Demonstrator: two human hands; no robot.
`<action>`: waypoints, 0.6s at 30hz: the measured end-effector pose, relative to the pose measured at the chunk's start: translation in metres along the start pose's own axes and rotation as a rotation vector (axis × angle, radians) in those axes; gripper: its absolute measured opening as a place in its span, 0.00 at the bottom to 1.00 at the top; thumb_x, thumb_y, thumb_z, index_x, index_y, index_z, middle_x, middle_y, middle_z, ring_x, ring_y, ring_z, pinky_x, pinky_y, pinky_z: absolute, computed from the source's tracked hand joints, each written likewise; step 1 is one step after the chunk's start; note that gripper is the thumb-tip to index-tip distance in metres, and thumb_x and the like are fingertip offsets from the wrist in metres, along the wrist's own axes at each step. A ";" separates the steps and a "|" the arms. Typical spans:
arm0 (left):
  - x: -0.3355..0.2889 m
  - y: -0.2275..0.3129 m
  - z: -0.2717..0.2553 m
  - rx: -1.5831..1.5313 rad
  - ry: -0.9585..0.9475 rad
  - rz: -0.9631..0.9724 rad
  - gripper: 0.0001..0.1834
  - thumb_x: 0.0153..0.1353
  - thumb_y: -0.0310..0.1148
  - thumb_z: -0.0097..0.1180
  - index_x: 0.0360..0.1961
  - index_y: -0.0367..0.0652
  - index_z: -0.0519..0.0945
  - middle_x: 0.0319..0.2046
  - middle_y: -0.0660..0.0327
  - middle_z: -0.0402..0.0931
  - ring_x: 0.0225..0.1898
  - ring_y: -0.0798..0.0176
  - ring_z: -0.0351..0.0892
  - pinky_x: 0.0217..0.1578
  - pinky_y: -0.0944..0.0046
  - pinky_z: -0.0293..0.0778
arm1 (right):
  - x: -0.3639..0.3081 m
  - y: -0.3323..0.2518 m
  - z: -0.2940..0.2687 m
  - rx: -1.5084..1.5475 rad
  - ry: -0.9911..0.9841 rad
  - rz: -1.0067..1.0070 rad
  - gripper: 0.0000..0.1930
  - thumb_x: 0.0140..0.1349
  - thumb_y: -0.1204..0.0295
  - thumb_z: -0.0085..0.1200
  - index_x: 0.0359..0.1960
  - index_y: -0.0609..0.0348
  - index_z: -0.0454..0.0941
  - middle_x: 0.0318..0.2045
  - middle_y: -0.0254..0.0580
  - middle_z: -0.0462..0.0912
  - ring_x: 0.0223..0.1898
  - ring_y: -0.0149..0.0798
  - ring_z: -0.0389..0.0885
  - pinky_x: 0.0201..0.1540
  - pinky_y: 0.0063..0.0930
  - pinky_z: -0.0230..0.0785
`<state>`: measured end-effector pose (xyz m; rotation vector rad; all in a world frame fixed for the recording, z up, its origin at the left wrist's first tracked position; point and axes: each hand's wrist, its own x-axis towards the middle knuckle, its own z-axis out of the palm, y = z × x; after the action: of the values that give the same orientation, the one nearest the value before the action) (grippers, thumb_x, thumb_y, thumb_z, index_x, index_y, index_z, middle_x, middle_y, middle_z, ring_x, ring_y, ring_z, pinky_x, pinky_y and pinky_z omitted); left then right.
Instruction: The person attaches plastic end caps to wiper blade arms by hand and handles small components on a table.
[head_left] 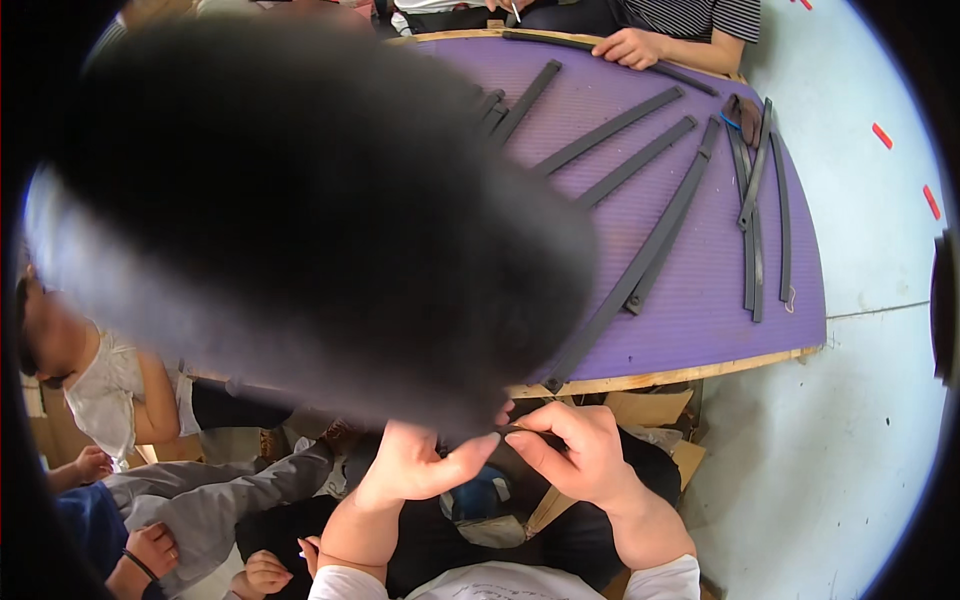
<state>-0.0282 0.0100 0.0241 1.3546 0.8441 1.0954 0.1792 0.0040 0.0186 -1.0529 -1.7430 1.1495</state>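
Observation:
A long black strip [340, 210], badly blurred and close to the camera, rises from my hands and hides much of the table's left side. My left hand [425, 468] is closed around its lower end, thumb pressed along the edge. Beside it my right hand [578, 455] pinches the same end between thumb and fingers, the two thumb tips almost meeting. Exactly what the fingertips do there is too small to make out. Beyond the hands, several flat black strips [640, 265] lie on the purple ribbed mat [700, 320] covering the table.
A dark glove [742, 118] with a blue edge lies at the mat's far right. Across the table, a person's hand [630, 48] rests by another black strip. Seated people [200, 510] are close on my left. Cardboard [650, 408] sits under the table's wooden edge.

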 end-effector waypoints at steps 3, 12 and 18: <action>-0.002 0.002 0.000 0.024 0.001 -0.041 0.14 0.55 0.20 0.64 0.44 0.30 0.80 0.41 0.47 0.80 0.40 0.57 0.81 0.42 0.61 0.77 | 0.000 0.002 0.000 -0.096 0.021 -0.035 0.09 0.58 0.73 0.68 0.30 0.60 0.78 0.19 0.39 0.81 0.16 0.35 0.76 0.18 0.27 0.64; -0.002 -0.003 0.002 0.020 0.068 -0.013 0.10 0.55 0.15 0.66 0.38 0.31 0.81 0.34 0.49 0.83 0.35 0.58 0.84 0.38 0.63 0.79 | 0.000 0.003 0.005 -0.056 0.093 -0.010 0.11 0.58 0.70 0.69 0.36 0.62 0.81 0.24 0.41 0.84 0.17 0.36 0.79 0.20 0.27 0.69; 0.004 -0.002 0.006 0.201 0.015 0.016 0.11 0.53 0.15 0.67 0.37 0.34 0.81 0.31 0.52 0.84 0.34 0.61 0.84 0.36 0.64 0.78 | -0.006 0.005 0.001 -0.072 0.031 0.006 0.14 0.61 0.69 0.66 0.46 0.61 0.82 0.27 0.42 0.86 0.21 0.33 0.83 0.22 0.26 0.71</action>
<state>-0.0214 0.0119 0.0227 1.5232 0.9762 1.0555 0.1819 -0.0004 0.0125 -1.1134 -1.7696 1.0753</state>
